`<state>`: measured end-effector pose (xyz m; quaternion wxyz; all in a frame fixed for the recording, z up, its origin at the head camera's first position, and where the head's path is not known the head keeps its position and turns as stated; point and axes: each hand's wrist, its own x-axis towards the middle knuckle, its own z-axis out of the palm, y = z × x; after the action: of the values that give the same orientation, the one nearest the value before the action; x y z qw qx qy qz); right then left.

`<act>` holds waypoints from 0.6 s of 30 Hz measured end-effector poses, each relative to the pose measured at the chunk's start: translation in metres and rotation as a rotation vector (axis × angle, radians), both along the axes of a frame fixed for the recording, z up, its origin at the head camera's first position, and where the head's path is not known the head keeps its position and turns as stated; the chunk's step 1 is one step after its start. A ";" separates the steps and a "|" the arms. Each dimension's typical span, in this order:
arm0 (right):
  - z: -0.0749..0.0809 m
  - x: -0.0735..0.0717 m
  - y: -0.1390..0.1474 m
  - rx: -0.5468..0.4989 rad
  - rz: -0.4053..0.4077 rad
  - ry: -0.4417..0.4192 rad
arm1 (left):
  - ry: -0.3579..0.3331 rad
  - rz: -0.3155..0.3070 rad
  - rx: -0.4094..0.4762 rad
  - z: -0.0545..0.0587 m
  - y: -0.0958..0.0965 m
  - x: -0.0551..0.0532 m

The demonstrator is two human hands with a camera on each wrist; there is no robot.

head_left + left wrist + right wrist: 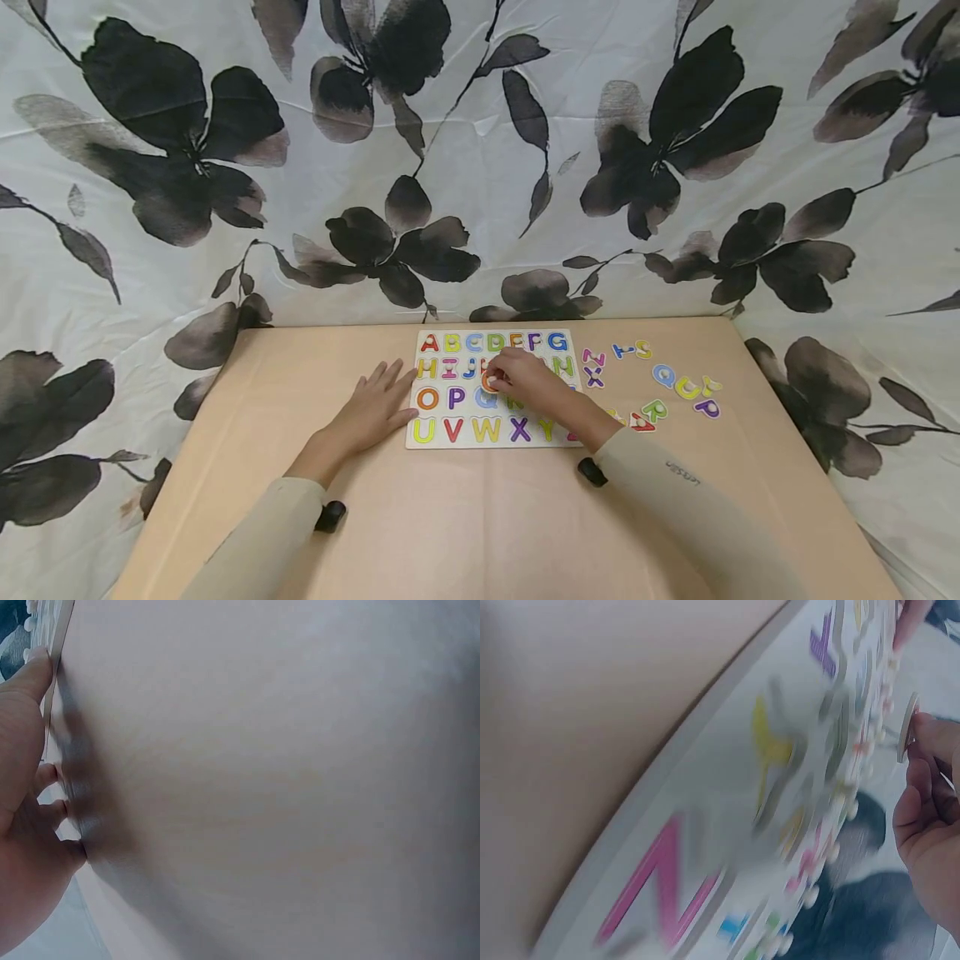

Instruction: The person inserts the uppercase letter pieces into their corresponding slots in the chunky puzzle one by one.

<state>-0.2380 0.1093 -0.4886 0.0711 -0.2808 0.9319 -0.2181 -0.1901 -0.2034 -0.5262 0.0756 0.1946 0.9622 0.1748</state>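
A white alphabet puzzle board (450, 446) lies flat on the table, with rows of coloured letters. My left hand (375, 406) rests at its left edge, fingers spread, thumb at the board's lower left side. In the left wrist view the thumb (34, 675) touches the board's edge. My right hand (536, 383) is over the middle rows and pinches an orange letter piece (488, 382), partly covered by the fingers. The right wrist view has this letter piece (907, 729) edge-on, above the board. Several letters lie hidden under the right hand and forearm.
Right of the board lie loose letter pieces: a pink N (593, 357), a purple X (594, 377), a yellow S (643, 349), a blue Q (663, 376), a green R (655, 410), a purple P (707, 408) and others. A flowered cloth (510, 183) hangs behind the table.
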 end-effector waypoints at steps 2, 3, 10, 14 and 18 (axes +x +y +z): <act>-0.001 0.000 -0.013 0.006 0.023 -0.009 | -0.006 0.001 -0.002 0.000 -0.001 0.000; -0.002 0.000 -0.019 0.015 0.034 -0.012 | -0.004 -0.002 -0.001 0.000 -0.001 0.000; 0.000 -0.005 -0.057 0.044 0.103 -0.025 | 0.012 -0.009 0.005 -0.001 -0.002 -0.001; -0.003 -0.006 -0.074 0.065 0.138 -0.034 | 0.009 -0.014 -0.001 -0.001 -0.002 0.000; -0.007 -0.007 -0.089 0.104 0.163 -0.036 | 0.009 -0.016 -0.001 -0.001 -0.002 0.000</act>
<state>-0.2452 0.0207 -0.4960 0.1198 -0.3477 0.9146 -0.1679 -0.1903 -0.2058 -0.5274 0.0730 0.2031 0.9610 0.1727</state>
